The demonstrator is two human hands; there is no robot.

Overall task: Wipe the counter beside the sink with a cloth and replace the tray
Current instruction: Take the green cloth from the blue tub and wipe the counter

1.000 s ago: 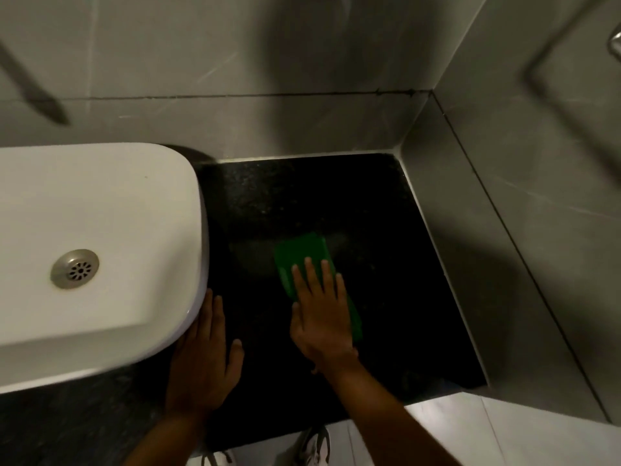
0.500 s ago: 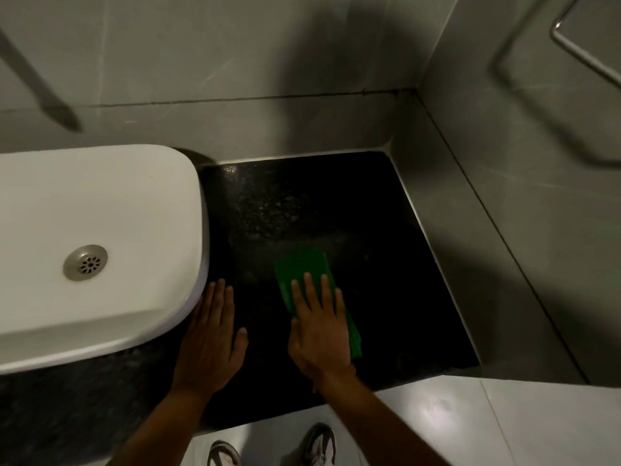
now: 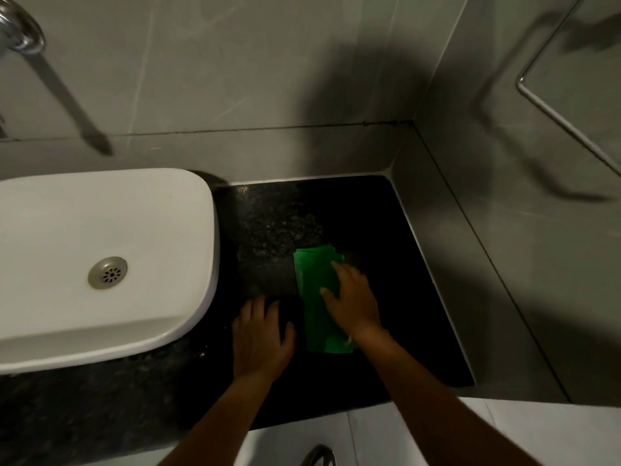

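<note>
A folded green cloth (image 3: 314,290) lies flat on the black speckled counter (image 3: 396,264) to the right of the white sink (image 3: 107,230). My right hand (image 3: 353,297) presses on the cloth's right half, fingers spread and pointing up-left. My left hand (image 3: 262,338) rests palm down on the counter just left of the cloth, close to the sink's front corner. No tray is in view.
Grey tiled walls close the counter at the back and right. A metal tap (image 3: 20,31) juts out at top left, and a metal rail (image 3: 564,109) hangs on the right wall. White floor and a shoe (image 3: 319,457) show below the counter's front edge.
My right hand has turned and shifted right on the cloth, which now shows more to its left. The view has tilted upward, so the tap and rail appear. My left hand stays put.
</note>
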